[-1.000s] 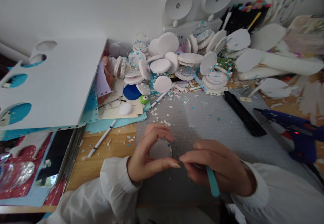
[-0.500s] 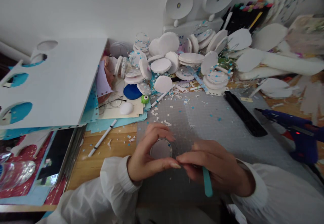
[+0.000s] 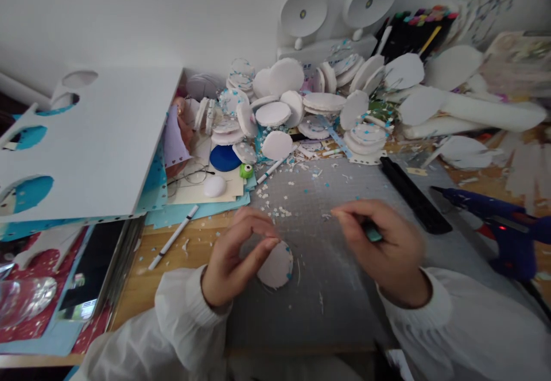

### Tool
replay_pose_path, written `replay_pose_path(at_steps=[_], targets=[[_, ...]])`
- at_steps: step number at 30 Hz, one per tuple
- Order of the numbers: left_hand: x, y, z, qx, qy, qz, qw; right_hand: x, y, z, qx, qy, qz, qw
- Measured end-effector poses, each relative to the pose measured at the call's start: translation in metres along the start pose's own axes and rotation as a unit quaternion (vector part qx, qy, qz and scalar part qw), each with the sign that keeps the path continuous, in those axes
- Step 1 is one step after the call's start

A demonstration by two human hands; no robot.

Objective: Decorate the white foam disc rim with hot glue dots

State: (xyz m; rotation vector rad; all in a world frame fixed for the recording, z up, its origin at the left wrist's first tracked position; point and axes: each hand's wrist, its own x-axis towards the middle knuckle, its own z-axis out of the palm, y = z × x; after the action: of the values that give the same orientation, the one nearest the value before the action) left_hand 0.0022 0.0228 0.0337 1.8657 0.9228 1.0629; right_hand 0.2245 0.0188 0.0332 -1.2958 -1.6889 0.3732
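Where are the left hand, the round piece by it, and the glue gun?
Left hand (image 3: 222, 269), head view: middle of hand.
Round piece (image 3: 276, 267), head view: pale upper face.
Glue gun (image 3: 495, 216), head view: blue body.

A plain, pale wall (image 3: 129, 14) rises behind the wooden surface (image 3: 183, 260), greyish in soft, dim light and darker toward the upper right corner. Near it stands a white fixture (image 3: 316, 51) with two round lamp heads (image 3: 312, 18). The surface shows warm, light-brown grain, and shade gathers beneath its near edge

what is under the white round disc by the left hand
Grey gridded mat shows around the white round disc; what lies beneath is covered. The left hand hides part of the disc.
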Motion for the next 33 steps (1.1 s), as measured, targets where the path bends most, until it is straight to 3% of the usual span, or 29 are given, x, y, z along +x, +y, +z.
replay_pose_path(at_steps=[4, 8, 11, 16, 21, 25, 29, 33], targets=[[-0.003, -0.008, -0.007, -0.012, 0.033, -0.030, 0.999, 0.007, 0.012, 0.001, -0.004, 0.050, 0.040, 0.998], [-0.004, -0.015, -0.011, 0.012, 0.012, -0.037, 0.999, 0.014, 0.018, 0.001, 0.010, 0.067, 0.057, 0.996], [-0.002, -0.016, -0.012, 0.025, -0.036, -0.020, 0.999, 0.016, 0.021, 0.003, 0.070, 0.034, 0.098, 0.992], [-0.004, -0.021, -0.012, 0.067, -0.086, -0.048, 0.993, 0.020, 0.029, 0.008, 0.239, 0.005, 0.180, 0.954], [-0.010, -0.028, -0.012, 0.094, -0.088, -0.044, 0.991, 0.022, 0.040, 0.008, 0.217, -0.009, 0.203, 0.955], [-0.013, -0.030, -0.012, 0.115, -0.105, -0.032, 0.987, 0.021, 0.042, 0.009, 0.265, -0.043, 0.281, 0.922], [-0.015, -0.029, -0.012, 0.125, -0.101, -0.051, 0.986, 0.021, 0.040, 0.013, 0.313, -0.081, 0.271, 0.907], [-0.015, -0.026, -0.012, 0.100, -0.116, -0.034, 0.988, 0.017, 0.038, 0.017, 0.286, -0.134, 0.227, 0.921]])
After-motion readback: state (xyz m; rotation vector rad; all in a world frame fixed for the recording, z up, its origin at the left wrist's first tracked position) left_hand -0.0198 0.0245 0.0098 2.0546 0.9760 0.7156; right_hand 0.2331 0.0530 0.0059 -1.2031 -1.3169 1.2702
